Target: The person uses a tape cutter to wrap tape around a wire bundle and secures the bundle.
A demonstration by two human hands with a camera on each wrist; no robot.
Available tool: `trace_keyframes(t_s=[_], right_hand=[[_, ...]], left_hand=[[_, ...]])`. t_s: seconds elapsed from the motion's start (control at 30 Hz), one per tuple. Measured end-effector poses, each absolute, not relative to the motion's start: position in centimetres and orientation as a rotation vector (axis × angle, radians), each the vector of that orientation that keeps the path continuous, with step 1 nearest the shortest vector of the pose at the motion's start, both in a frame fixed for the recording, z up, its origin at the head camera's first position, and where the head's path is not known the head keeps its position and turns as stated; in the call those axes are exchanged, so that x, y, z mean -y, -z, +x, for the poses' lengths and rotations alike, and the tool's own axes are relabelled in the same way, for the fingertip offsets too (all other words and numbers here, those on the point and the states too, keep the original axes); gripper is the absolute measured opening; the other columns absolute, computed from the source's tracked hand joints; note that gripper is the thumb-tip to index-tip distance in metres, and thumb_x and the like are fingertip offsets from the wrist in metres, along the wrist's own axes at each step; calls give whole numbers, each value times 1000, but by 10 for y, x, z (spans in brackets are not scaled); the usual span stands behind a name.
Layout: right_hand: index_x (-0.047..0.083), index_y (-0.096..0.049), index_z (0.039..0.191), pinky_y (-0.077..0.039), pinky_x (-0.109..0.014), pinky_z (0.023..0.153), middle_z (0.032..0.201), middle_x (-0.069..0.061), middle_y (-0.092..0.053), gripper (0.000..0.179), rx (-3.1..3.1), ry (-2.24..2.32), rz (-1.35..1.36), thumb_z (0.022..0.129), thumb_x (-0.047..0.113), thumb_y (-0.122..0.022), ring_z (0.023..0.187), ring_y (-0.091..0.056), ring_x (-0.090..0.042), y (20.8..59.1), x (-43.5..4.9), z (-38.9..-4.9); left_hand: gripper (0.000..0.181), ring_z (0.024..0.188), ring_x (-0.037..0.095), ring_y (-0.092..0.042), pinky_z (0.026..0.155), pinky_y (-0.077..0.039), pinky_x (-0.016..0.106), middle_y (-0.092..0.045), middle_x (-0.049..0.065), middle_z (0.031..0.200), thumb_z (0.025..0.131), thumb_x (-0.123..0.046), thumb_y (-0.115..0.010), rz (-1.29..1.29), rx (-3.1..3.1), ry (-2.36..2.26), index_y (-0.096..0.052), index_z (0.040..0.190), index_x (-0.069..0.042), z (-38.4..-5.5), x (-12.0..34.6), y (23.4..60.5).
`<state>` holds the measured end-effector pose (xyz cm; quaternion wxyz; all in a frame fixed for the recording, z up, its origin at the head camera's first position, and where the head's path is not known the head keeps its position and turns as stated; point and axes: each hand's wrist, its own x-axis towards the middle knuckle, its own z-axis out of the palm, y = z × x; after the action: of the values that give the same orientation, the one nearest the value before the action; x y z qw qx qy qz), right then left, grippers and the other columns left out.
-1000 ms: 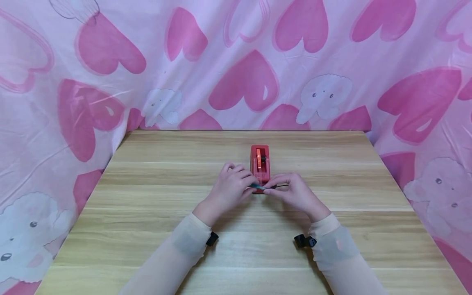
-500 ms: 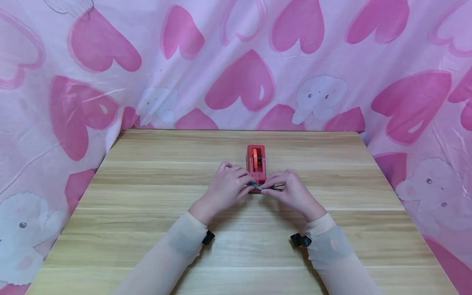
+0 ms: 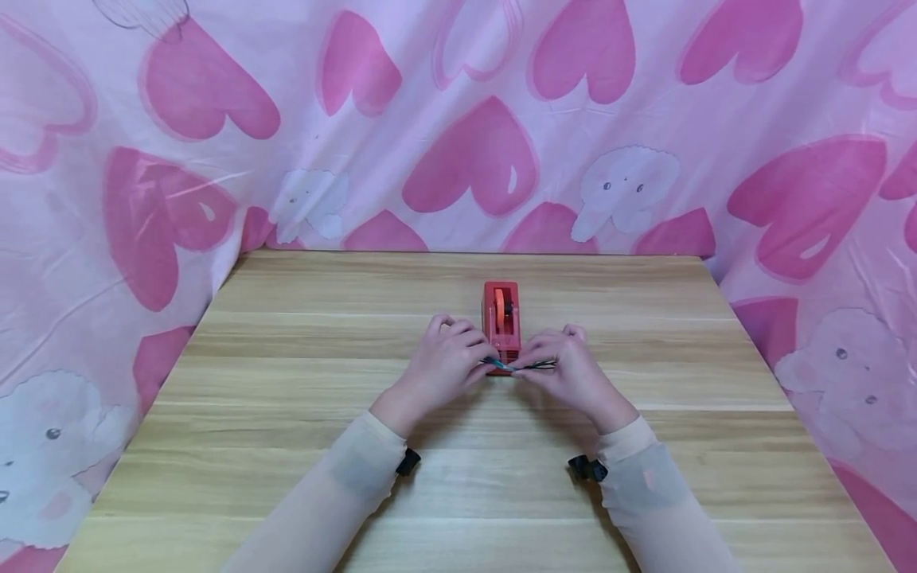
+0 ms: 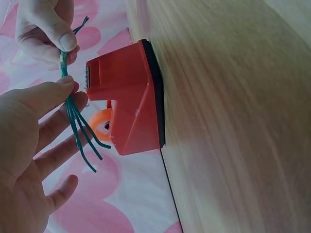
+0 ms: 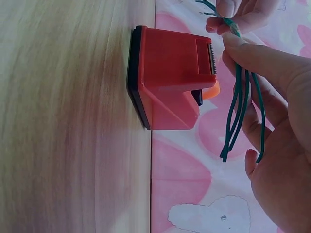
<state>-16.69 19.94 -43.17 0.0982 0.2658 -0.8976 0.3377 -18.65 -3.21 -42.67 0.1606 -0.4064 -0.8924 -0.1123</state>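
Observation:
Both hands hold a bundle of thin green wires (image 4: 63, 65) in front of a red tape dispenser (image 3: 513, 322). My left hand (image 3: 446, 360) pinches one side of its middle between thumb and fingertips, with loose wire ends (image 4: 77, 127) fanning past the palm. Close beside that grip, my right hand (image 3: 571, 376) pinches the other side; more free ends (image 5: 238, 104) hang along its fingers. A shiny clear wrap, like tape, shows around the middle of the bundle between the two thumbs. The remaining left fingers are spread behind the wires.
The dispenser stands on a wood-grain table (image 3: 322, 334), its toothed cutter (image 5: 212, 59) facing the hands and an orange tape roll (image 4: 99, 124) inside. Behind the table hangs a pink curtain (image 3: 473, 72) with hearts. Small black cameras (image 3: 408, 461) sit at the wrists.
The hands keep their pinch on the wires near the dispenser. More of the free wire ends show beside the right hand, and its fingers have shifted slightly.

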Motion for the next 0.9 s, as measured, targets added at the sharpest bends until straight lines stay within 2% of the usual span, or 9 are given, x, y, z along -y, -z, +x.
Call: trace_keyframes(t_s=[0.17,0.37,0.7,0.9], right_hand=[[30,-78,83,-17,-46,91,86,17,-70,16,2637,-967,792,72,20,-84,91,-59,-5,434,-201,-167],[28,-78,83,-18,-50,92,86,17,-70,16,2623,-959,806,71,19,-85,92,-59,-6,432,-201,-167],[27,-78,81,-18,-51,91,88,10,-73,19,2605,-905,842,70,14,-85,92,-59,-8,431,-199,-166],[28,-77,83,-17,-50,93,88,16,-71,20,2661,-927,770,71,15,-85,93,-60,-6,429,-199,-165]], left_hand=[[16,104,11,-56,98,-34,41,-70,-13,102,86,-37,-70,-1159,2556,329,-72,100,-30,-187,31,427],[17,104,11,-56,99,-34,41,-70,-13,102,85,-38,-71,-1155,2561,324,-72,100,-31,-187,31,427],[13,96,10,-58,99,-35,43,-71,-13,94,84,-37,-73,-1184,2498,328,-74,94,-29,-186,32,427],[13,95,10,-59,99,-37,42,-72,-13,94,84,-35,-73,-1204,2451,348,-75,94,-28,-187,31,426]])
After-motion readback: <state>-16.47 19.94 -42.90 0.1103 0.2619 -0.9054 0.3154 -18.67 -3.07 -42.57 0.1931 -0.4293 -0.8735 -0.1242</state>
